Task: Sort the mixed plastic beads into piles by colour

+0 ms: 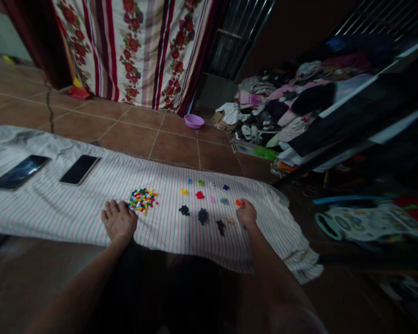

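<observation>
Here's the cloth [76, 208] first, biggest of all: it seems to lie loose, so a dragging forearm could ruck it and jumble every clump. Over on the left, the phones [80, 170] lie flat, well apart from the small pieces. Left grip [118, 219], a bare hand, palm down, fingers loosely spread, just beside the mixed pile [143, 200]; a careless sweep could scatter that. Right grip [247, 214] is at the orange pieces [238, 202], right end of their row; fingertips there, but pinching or merely touching? Can't tell! A clumsy release could knock some into the grey pieces [224, 201] nearby. Now textures! Cloth striped, wrinkled at its right end. Phones: dark, flat slabs. Pile: bright little bits, probably plastic. Black pieces [184, 210] clump raggedly, red pieces [199, 195] more tightly; individual shapes are too small to read.
</observation>
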The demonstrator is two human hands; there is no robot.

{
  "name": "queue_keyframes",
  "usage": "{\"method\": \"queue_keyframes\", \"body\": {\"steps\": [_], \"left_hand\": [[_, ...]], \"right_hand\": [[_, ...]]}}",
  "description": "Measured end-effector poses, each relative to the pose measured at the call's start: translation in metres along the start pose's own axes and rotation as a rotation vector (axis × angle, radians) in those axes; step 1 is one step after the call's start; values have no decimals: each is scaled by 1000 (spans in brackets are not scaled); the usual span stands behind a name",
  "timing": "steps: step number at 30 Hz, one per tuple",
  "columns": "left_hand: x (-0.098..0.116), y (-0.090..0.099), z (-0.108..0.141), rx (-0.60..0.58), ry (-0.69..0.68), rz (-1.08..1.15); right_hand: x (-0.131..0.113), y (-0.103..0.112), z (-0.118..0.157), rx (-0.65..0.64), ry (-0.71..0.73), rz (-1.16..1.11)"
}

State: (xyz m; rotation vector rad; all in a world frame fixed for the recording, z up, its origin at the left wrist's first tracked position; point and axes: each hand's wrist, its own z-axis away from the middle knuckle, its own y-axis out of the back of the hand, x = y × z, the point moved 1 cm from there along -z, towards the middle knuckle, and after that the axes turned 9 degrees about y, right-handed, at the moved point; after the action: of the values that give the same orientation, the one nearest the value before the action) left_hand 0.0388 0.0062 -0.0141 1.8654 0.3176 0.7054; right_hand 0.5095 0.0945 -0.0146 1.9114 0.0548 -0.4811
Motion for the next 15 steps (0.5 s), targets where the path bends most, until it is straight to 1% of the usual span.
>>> {"method": "queue_keyframes", "body": {"steps": [5, 10, 15], "left_hand": [[0, 0, 0, -4, 8, 2], [2, 2, -1, -35, 19, 19], [1, 1, -1, -12, 9, -23]], "right_hand": [[-5, -1, 5, -84, 31, 14], [-6, 3, 5, -88, -1, -44], [-8, 8, 5, -91, -10, -40]]}}
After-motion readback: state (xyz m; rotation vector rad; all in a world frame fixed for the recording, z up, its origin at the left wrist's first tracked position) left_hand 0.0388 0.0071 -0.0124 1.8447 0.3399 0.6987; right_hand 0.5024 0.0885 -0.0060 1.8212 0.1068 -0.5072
